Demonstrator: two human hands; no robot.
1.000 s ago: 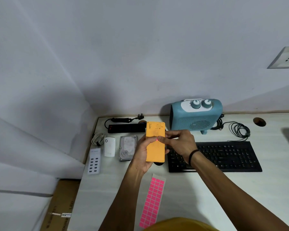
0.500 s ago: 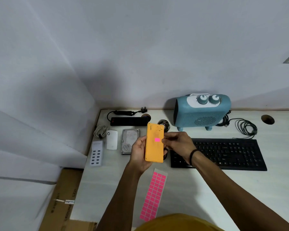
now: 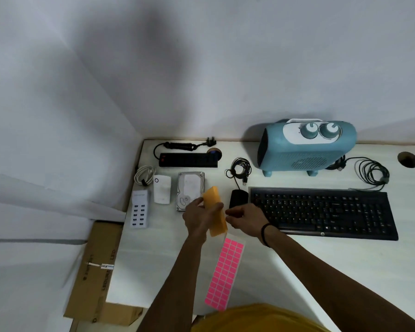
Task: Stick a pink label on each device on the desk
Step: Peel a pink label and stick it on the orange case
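My left hand (image 3: 198,218) grips a flat orange device (image 3: 215,213), tilted with its plain side toward me just above the white desk (image 3: 297,271). The pink label on it is hidden. My right hand (image 3: 246,220) hovers right beside the device with fingers curled and holds nothing that I can see. A sheet of pink labels (image 3: 225,273) lies on the desk below my hands. Other devices lie around: a hard drive (image 3: 191,189), a white plug adapter (image 3: 162,191), a white USB hub (image 3: 139,208), a black power strip (image 3: 188,159), a black mouse (image 3: 237,197), a black keyboard (image 3: 324,212) and a blue heater (image 3: 307,147).
Coiled cables lie near the heater (image 3: 240,167) and at the back right (image 3: 371,173); a white cable (image 3: 144,174) sits at the left edge. A cable hole (image 3: 407,159) is in the desk. A cardboard box (image 3: 98,271) stands on the floor at the left. Walls close the corner.
The orange device has been lowered and turned, so the pink label stuck on its face no longer shows. My right hand has come off it. The view has dipped toward the desk.
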